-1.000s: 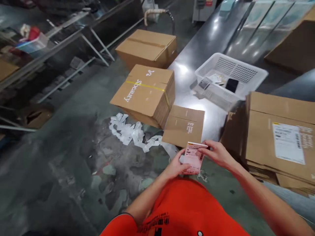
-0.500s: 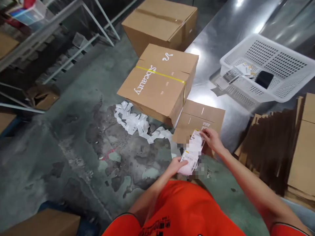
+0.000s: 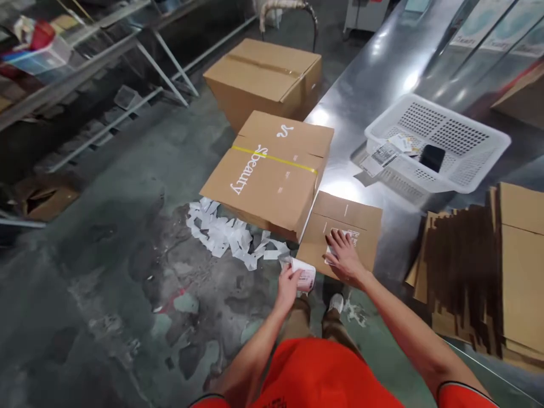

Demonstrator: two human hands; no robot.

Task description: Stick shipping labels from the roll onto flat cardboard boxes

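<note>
My left hand grips a small roll of labels in front of the table edge. My right hand lies with spread fingers over a white label on a flat cardboard box, which rests at the metal table's corner. The hand covers part of the label. Left of the flat box is a large carton with white lettering and a yellow strap. A strip of white backing paper lies in a heap below that carton.
A white basket with a black item and papers stands on the metal table. Another carton is behind the strapped one. Stacked flat cardboard is at the right. A metal rack stands at the upper left.
The labels stretched between both hands are now apart: my right hand has opened and pressed one onto the flat box, while my left hand has moved left with the roll. The view has shifted.
</note>
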